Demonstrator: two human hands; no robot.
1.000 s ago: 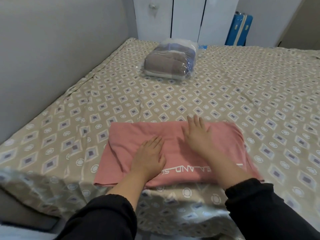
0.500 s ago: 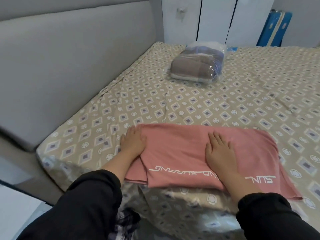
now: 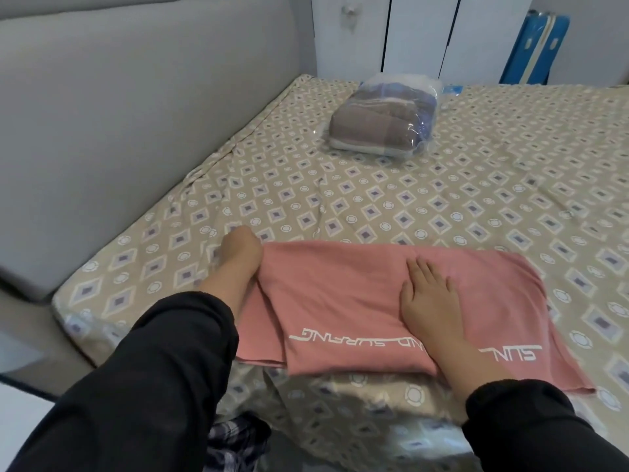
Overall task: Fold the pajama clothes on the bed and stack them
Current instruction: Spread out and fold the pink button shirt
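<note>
A pink pajama garment [image 3: 340, 294] with white lettering lies folded into a long band across the near edge of the bed [image 3: 476, 185]. My left hand [image 3: 238, 255] is at its left end, where the cloth bunches up against the palm; the fingers are hidden by the cloth, and the hand seems to grip that end. My right hand [image 3: 430, 301] lies flat on the middle of the garment with fingers straight, pressing it down.
A clear plastic bag of folded bedding [image 3: 384, 127] sits farther back on the patterned sheet. A grey padded headboard [image 3: 136, 114] runs along the left. White wardrobe doors [image 3: 418, 35] and a blue case [image 3: 534, 49] stand behind. Plaid cloth [image 3: 231, 441] shows below the bed edge.
My left hand slid from the garment's middle to its left end and took hold there. My right hand stayed flat on the cloth. The camera turned left.
</note>
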